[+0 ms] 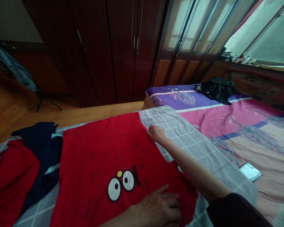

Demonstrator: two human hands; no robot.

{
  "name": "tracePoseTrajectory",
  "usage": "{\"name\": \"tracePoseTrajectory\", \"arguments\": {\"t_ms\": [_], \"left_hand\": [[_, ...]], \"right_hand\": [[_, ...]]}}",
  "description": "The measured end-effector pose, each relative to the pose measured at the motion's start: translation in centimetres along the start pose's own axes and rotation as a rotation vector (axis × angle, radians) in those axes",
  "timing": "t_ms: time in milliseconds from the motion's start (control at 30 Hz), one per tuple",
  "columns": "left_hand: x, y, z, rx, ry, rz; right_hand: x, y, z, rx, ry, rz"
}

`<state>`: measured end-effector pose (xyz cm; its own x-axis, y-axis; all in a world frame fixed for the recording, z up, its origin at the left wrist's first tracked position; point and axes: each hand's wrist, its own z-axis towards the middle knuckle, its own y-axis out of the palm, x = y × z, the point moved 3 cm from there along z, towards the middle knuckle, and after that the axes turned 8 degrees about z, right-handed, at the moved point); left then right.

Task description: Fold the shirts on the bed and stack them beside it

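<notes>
A red T-shirt (97, 145) with printed cartoon eyes lies spread out over a grey checked cloth (180, 135). On its near part, beside the print, my left hand (159, 205) rests flat with the fingers stretched out. Farther away, my right hand (157, 134) has its fingers closed in a pinch at the shirt's right edge. The fabric looks mostly smooth there, and is bunched near the sleeve at the lower right. To the left of the shirt lie a dark blue garment (44, 148) and another red garment (16, 179), both crumpled.
A phone-like white object (250, 171) lies at the right on a pink and purple bedspread (198, 118). Farther back on it is a black garment (217, 90). Dark wooden wardrobes (123, 53) line the far wall. A tripod stand (44, 97) is on the floor at left.
</notes>
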<state>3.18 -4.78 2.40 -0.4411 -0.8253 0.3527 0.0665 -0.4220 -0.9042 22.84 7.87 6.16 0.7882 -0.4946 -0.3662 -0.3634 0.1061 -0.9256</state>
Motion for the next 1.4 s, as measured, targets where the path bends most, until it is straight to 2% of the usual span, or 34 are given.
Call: {"name": "tracePoseTrajectory", "arguments": {"t_ms": [100,167,333,467,533,600,767,833,900,967,1067,1133,1233,1300,1400], "left_hand": [[0.3,-1.3,-0.3,0.000,-0.061,-0.046],[0.3,-1.8,-0.5,0.032,-0.129,-0.071],[0.1,-2.1,-0.7,0.081,-0.244,-0.137],[0.2,-2.0,-0.6,0.053,-0.252,-0.168],[0.3,-1.9,-0.6,0.044,-0.270,-0.178],[0.4,-2.0,-0.5,0.041,-0.305,-0.201],[-0.1,-2.8,0.6,0.003,-0.469,-0.325],[-0.8,-3.0,1.4,0.036,-0.535,-0.411],[-1.9,-2.8,2.1,0.139,-0.637,-0.567],[-3.1,-2.3,2.6,0.264,-0.737,-0.783],[-4.3,-1.5,2.8,0.418,-0.773,-1.093],[-4.6,-1.3,2.6,0.498,-0.781,-1.196],[-4.7,-1.3,2.0,0.565,-0.846,-1.164],[-4.7,-1.6,1.6,0.585,-0.901,-1.002],[-4.6,-2.3,1.4,0.583,-0.927,-0.677]], "right_hand": [[1.7,-1.2,-1.3,-0.006,0.028,0.007],[3.4,-1.9,-3.6,-0.027,0.054,0.017],[7.7,-2.6,-13.0,-0.142,0.110,0.066],[9.3,-1.8,-19.0,-0.222,0.195,0.096],[9.6,-1.6,-20.5,-0.187,0.223,0.095],[9.7,-1.5,-21.0,-0.157,0.245,0.187],[10.3,-1.2,-21.2,-0.218,0.351,0.778],[10.2,-1.2,-21.3,-0.196,0.365,0.915],[9.6,-1.4,-21.6,-0.093,0.317,0.888],[8.2,-1.7,-22.2,0.067,0.203,0.702],[4.5,-1.4,-23.7,0.254,-0.132,0.351],[2.1,-0.2,-24.8,0.252,-0.360,0.199],[0.6,2.3,-25.9,0.107,-0.494,0.111],[0.8,3.5,-26.4,0.041,-0.512,0.108],[1.9,4.1,-27.0,0.117,-0.494,0.103]]}}
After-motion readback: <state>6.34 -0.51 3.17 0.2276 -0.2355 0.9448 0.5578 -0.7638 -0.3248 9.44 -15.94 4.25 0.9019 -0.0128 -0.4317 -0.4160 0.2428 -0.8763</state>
